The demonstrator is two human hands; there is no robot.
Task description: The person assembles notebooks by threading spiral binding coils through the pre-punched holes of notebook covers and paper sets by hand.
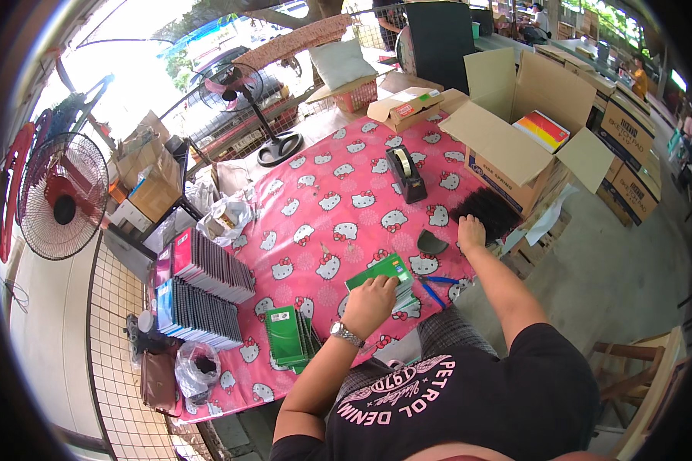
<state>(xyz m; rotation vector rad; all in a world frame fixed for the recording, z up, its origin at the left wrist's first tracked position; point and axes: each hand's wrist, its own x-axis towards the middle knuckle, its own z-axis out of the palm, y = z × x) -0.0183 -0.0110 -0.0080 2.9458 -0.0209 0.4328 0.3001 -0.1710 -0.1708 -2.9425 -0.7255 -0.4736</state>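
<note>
My left hand (369, 306), with a watch on its wrist, lies over the near edge of a green notebook (387, 269) on a small stack, fingers bent onto it. My right hand (471, 231) is at the near left edge of a dark pile of thin black strands (490, 213), perhaps binding coils. Its fingers are curled in; whatever they hold is too small to make out. Blue-handled pliers (433, 292) lie right of the stack, below a dark grey curved piece (431, 243). More green notebooks (286, 336), spiral-bound, lie left of my left forearm.
Stacks of spiral notebooks (200, 311) stand at the left of the pink patterned tablecloth (300, 261). A black tape dispenser (406, 175) sits farther back. An open carton (507, 165) is at the far right. Two fans (63, 207) and a plastic bag (197, 373) are also there.
</note>
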